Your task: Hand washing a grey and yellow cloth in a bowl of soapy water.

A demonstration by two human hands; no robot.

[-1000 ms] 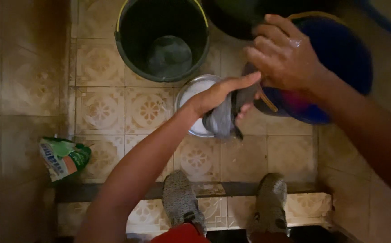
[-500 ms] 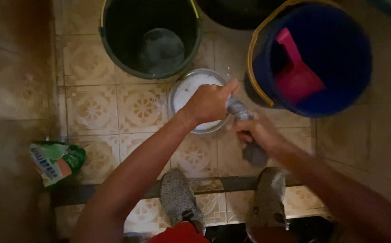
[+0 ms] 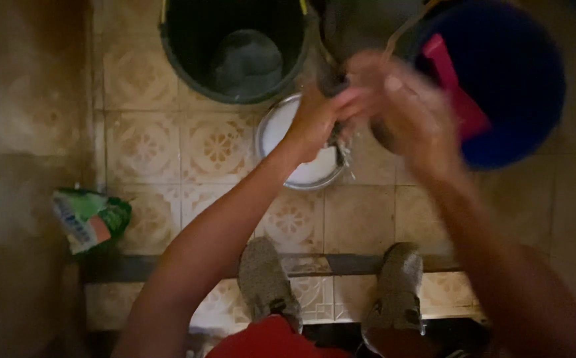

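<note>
Hands above patterned tiled floor

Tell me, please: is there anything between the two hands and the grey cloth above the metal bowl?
Nothing visible stands between them. The left hand and the right hand both close directly on the grey cloth, which hangs over the far rim of the metal bowl. The right hand is blurred, so its exact grip is unclear.

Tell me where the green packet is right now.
In the head view the green packet lies on the tiled floor at the far left, by the dark step, left of the left shoe.
</note>
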